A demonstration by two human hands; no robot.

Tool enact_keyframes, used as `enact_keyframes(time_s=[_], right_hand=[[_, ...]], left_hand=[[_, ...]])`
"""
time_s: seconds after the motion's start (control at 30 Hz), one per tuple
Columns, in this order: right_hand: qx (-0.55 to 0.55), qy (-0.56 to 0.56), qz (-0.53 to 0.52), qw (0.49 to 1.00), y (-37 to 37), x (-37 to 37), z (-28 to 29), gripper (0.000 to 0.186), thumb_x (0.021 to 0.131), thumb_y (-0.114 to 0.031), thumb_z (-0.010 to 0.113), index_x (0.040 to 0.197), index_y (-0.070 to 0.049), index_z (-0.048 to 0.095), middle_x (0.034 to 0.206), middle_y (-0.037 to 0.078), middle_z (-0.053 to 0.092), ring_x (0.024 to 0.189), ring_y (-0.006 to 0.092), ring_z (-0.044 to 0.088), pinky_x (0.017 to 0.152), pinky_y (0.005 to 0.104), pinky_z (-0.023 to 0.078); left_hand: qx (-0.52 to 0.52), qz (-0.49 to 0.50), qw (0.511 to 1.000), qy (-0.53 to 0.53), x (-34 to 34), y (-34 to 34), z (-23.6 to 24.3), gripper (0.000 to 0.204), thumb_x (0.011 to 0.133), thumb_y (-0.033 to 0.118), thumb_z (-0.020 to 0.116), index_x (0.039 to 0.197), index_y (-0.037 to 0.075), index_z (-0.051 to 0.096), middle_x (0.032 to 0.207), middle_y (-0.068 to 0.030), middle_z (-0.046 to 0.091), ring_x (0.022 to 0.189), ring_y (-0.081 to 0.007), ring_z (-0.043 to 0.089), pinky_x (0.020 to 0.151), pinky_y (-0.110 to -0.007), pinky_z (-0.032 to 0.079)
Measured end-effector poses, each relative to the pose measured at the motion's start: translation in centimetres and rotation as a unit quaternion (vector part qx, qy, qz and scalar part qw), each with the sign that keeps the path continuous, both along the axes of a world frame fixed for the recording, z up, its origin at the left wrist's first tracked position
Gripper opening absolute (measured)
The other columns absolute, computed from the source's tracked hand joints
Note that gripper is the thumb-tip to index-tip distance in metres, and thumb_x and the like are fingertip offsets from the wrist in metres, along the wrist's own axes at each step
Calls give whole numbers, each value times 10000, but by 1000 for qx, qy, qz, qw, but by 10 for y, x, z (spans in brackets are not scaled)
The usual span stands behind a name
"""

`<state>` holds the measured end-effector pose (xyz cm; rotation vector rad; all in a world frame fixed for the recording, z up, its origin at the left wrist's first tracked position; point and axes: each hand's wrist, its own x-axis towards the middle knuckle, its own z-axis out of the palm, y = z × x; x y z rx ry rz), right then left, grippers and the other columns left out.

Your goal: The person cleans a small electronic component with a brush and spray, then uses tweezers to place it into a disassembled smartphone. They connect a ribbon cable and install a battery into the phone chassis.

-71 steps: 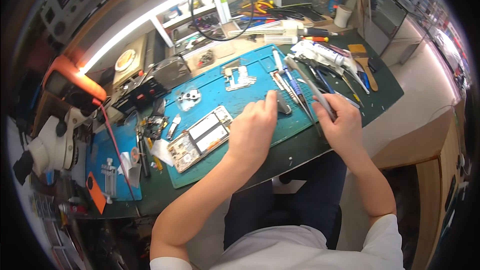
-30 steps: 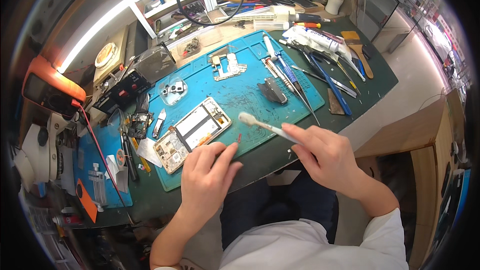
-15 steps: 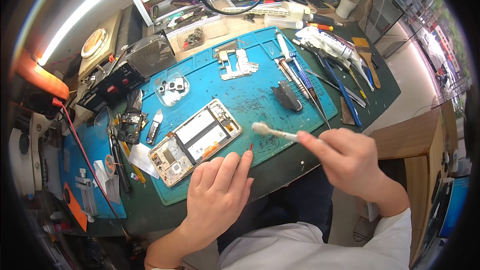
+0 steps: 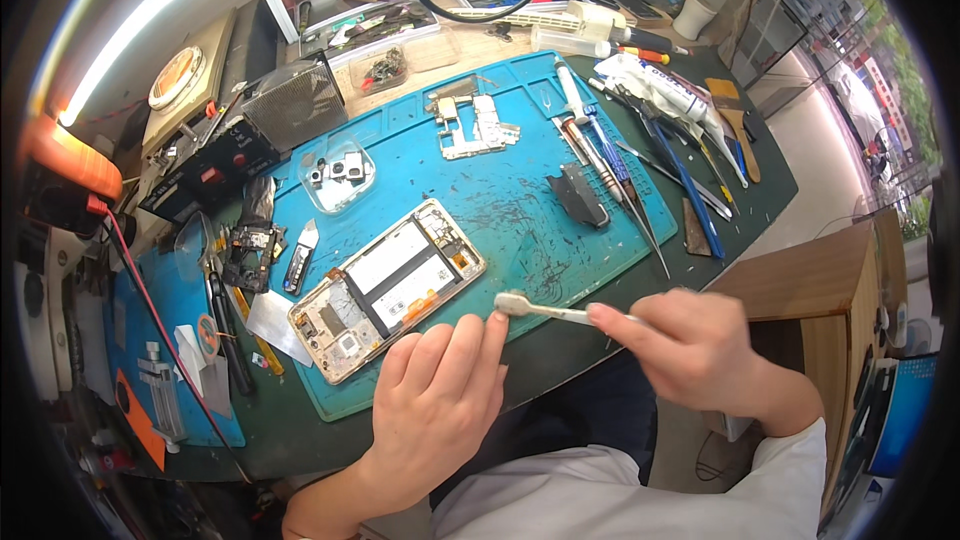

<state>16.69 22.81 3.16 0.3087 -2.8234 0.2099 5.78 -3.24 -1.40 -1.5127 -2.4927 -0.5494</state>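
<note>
My right hand (image 4: 695,345) grips the pale handle of a toothbrush (image 4: 560,314). The brush head lies at the index fingertip of my left hand (image 4: 440,390), over the near part of the blue mat (image 4: 560,250). My left fingers are stretched out and close together, pointing down at the mat. The small red piece that showed at that fingertip is now hidden by the brush head and finger. Just left of the fingertips lies an opened phone (image 4: 395,285), with its battery and inner parts showing. A metal phone frame plate (image 4: 475,128) lies farther back on the mat.
A clear box (image 4: 338,175) of small camera parts stands behind the phone. Several screwdrivers and tweezers (image 4: 605,155) lie at the mat's right side, beside a black part (image 4: 578,197). Left are a utility blade (image 4: 300,258), a black power unit (image 4: 208,175) and a red cable (image 4: 160,315).
The toothbrush has come down and slightly left to my left index fingertip, covering the red piece. My right hand has moved a little right and down; my left hand stays nearly in place.
</note>
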Motion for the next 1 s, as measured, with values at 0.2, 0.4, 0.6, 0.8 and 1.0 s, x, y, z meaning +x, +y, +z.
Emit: enact_keyframes(time_s=[0.2,0.4,0.6,0.8,1.0], right_hand=[[-8,-26,12,1000,-7,4,0,530,767,-9,722,1280,-125,793,766,-9,560,594,168,553,492,325,441],[-10,-6,9,1000,-1,0,-1,525,774,-12,733,1283,-128,790,764,-10,576,605,162,568,497,317,445],[3,3,7,1000,0,1,-2,498,802,-45,731,1288,-136,787,754,-12,543,589,159,552,485,312,434],[0,3,-4,1000,-3,2,-4,549,782,-38,728,1320,-137,772,757,-8,529,580,157,541,475,324,424],[-14,21,-13,1000,-3,0,-7,565,764,-31,729,1316,-143,779,763,-7,547,586,161,543,485,319,437]], left_hand=[[0,-2,1000,5,0,0,1,551,807,118,793,1342,18,704,1250,-82,576,1119,-267,578,962,-421,453],[-3,-2,1000,9,0,0,0,545,811,118,788,1338,11,706,1247,-85,578,1118,-267,580,965,-423,454],[-3,-5,1000,9,0,1,0,543,812,115,783,1339,5,706,1247,-89,580,1118,-270,581,965,-425,458],[-6,-4,1000,13,0,1,1,541,815,110,779,1341,4,707,1246,-93,583,1114,-274,584,963,-427,460],[-1,0,1000,12,1,0,0,534,818,107,777,1338,10,709,1242,-92,588,1117,-278,586,968,-430,459]])
